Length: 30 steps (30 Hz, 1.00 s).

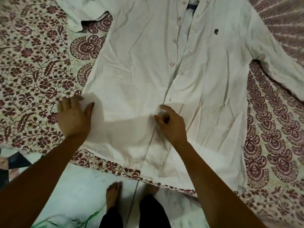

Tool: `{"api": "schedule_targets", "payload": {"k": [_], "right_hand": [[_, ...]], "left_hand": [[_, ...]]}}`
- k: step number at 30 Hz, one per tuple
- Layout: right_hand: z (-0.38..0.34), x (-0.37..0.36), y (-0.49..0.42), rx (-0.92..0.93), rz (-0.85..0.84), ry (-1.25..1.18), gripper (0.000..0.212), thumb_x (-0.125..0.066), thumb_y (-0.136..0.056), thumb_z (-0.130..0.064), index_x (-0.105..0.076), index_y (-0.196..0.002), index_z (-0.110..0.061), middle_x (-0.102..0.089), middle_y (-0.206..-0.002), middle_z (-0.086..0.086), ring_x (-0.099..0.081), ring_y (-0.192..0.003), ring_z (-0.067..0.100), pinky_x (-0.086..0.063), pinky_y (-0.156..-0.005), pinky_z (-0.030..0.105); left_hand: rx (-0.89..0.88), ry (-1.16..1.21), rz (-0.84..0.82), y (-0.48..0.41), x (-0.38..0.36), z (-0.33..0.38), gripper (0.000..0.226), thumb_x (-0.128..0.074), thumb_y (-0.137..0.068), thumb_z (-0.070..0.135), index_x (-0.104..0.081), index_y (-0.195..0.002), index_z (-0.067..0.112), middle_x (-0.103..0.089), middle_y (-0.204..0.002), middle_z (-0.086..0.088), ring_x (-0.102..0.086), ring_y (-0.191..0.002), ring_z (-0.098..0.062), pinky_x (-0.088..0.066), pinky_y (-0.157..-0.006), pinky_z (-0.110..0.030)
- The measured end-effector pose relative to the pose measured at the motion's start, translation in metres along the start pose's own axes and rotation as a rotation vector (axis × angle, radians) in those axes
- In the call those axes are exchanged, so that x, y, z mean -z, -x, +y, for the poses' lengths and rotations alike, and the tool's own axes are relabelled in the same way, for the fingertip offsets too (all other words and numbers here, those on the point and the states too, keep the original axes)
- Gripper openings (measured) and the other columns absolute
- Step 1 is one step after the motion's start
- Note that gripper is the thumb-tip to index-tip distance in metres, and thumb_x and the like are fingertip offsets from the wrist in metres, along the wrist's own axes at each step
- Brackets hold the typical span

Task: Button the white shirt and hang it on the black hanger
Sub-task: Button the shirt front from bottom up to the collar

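Note:
The white shirt (205,66) lies flat and face up on a patterned bedspread, collar at the far end, hem toward me. Its placket runs down the middle with several buttons (172,64) showing, and the upper part gapes unfastened. My right hand (171,125) pinches the placket low on the shirt, thumb and fingers closed on the fabric edge. My left hand (74,117) rests palm down, fingers spread, on the shirt's left side edge. No black hanger is in view.
A maroon and cream floral bedspread (36,63) covers the bed. The bed's near edge (125,171) runs across the lower frame, with a pale floor and my bare foot (113,195) below it. The shirt's sleeves spread out to both sides.

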State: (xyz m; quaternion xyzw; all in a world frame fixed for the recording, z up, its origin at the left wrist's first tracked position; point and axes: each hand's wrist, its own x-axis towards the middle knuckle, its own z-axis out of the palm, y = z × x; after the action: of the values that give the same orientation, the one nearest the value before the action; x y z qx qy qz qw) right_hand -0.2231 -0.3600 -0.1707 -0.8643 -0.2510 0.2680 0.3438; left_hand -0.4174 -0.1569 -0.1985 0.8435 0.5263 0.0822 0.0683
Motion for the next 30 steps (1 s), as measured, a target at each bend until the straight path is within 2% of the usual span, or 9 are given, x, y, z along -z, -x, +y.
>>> {"api": "schedule_targets", "payload": {"k": [6, 12, 14, 16, 20, 24, 26, 28, 30], "right_hand": [[0.008, -0.025, 0.053, 0.076, 0.113, 0.086, 0.040, -0.062, -0.087, -0.032, -0.056, -0.124, -0.018, -0.058, -0.078, -0.003, -0.055, -0.074, 0.013, -0.049, -0.073, 0.027], [0.017, -0.046, 0.103, 0.189, 0.187, 0.224, 0.057, -0.052, -0.082, -0.053, -0.061, -0.121, -0.012, -0.058, -0.117, 0.006, -0.055, -0.108, 0.021, -0.047, -0.092, 0.028], [0.018, -0.047, 0.116, 0.226, 0.190, 0.222, 0.061, -0.056, -0.081, -0.056, -0.059, -0.122, -0.011, -0.057, -0.125, 0.005, -0.052, -0.117, 0.020, -0.044, -0.100, 0.032], [0.025, -0.050, 0.131, 0.295, 0.143, 0.278, 0.068, -0.059, -0.078, -0.060, -0.056, -0.126, -0.012, -0.054, -0.132, 0.006, -0.047, -0.126, 0.023, -0.039, -0.106, 0.038], [0.049, -0.053, 0.157, 0.330, 0.043, 0.396, 0.065, -0.048, -0.085, -0.054, -0.048, -0.134, -0.012, -0.041, -0.146, 0.009, -0.031, -0.138, 0.026, -0.031, -0.112, 0.048], [0.045, -0.040, 0.157, 0.235, 0.081, 0.169, 0.039, -0.045, -0.087, -0.020, -0.064, -0.119, -0.009, -0.058, -0.131, 0.010, -0.046, -0.126, 0.017, -0.031, -0.110, 0.023], [0.033, -0.032, 0.152, 0.092, 0.198, 0.019, 0.026, -0.051, -0.091, -0.011, -0.069, -0.109, -0.013, -0.071, -0.102, 0.003, -0.063, -0.096, 0.000, -0.045, -0.086, 0.012], [0.021, -0.026, 0.144, -0.084, 0.379, -0.258, 0.019, -0.052, -0.095, -0.015, -0.067, -0.084, -0.019, -0.058, -0.064, -0.015, -0.052, -0.056, -0.007, -0.038, -0.054, 0.009], [0.013, -0.022, 0.138, -0.185, 0.578, -0.541, 0.025, -0.049, -0.097, -0.017, -0.058, -0.074, -0.021, -0.050, -0.059, -0.014, -0.045, -0.055, -0.005, -0.036, -0.053, 0.015]], "left_hand": [[0.027, 0.067, -0.077, 0.020, 0.023, -0.029, 0.043, -0.043, -0.096, 0.039, -0.053, -0.102, -0.002, -0.062, -0.087, -0.033, -0.060, -0.077, -0.048, -0.037, -0.059, -0.041], [0.071, 0.118, -0.087, 0.017, 0.028, -0.045, 0.040, -0.037, -0.098, 0.037, -0.055, -0.109, 0.003, -0.062, -0.099, -0.029, -0.059, -0.086, -0.044, -0.040, -0.066, -0.041], [-0.121, 0.049, -0.045, 0.024, 0.030, -0.035, 0.043, -0.038, -0.096, 0.041, -0.048, -0.123, 0.008, -0.053, -0.123, -0.025, -0.050, -0.112, -0.042, -0.039, -0.092, -0.049], [-0.514, 0.019, -0.064, 0.041, 0.031, -0.019, 0.051, -0.037, -0.093, 0.045, -0.038, -0.135, 0.016, -0.038, -0.144, -0.018, -0.030, -0.135, -0.038, -0.013, -0.113, -0.048], [-1.163, -0.002, -0.300, 0.091, 0.013, 0.017, 0.057, -0.035, -0.088, 0.048, -0.047, -0.133, 0.015, -0.044, -0.143, -0.008, -0.037, -0.134, -0.027, -0.012, -0.113, -0.042], [-1.208, -0.041, -0.323, 0.107, -0.007, 0.033, 0.054, -0.039, -0.089, 0.043, -0.053, -0.129, 0.010, -0.048, -0.140, -0.010, -0.045, -0.129, -0.031, -0.025, -0.108, -0.041], [-1.271, -0.050, -0.318, 0.108, -0.008, 0.036, 0.057, -0.038, -0.088, 0.047, -0.053, -0.129, 0.011, -0.049, -0.139, -0.009, -0.045, -0.130, -0.030, -0.026, -0.109, -0.042], [-1.333, -0.060, -0.332, 0.109, -0.007, 0.040, 0.058, -0.036, -0.087, 0.048, -0.054, -0.129, 0.012, -0.051, -0.137, -0.008, -0.048, -0.128, -0.029, -0.032, -0.109, -0.042], [-1.319, -0.038, -0.337, 0.110, -0.007, 0.046, 0.051, -0.036, -0.088, 0.040, -0.056, -0.127, 0.013, -0.054, -0.134, -0.007, -0.051, -0.125, -0.028, -0.039, -0.104, -0.043]]}}
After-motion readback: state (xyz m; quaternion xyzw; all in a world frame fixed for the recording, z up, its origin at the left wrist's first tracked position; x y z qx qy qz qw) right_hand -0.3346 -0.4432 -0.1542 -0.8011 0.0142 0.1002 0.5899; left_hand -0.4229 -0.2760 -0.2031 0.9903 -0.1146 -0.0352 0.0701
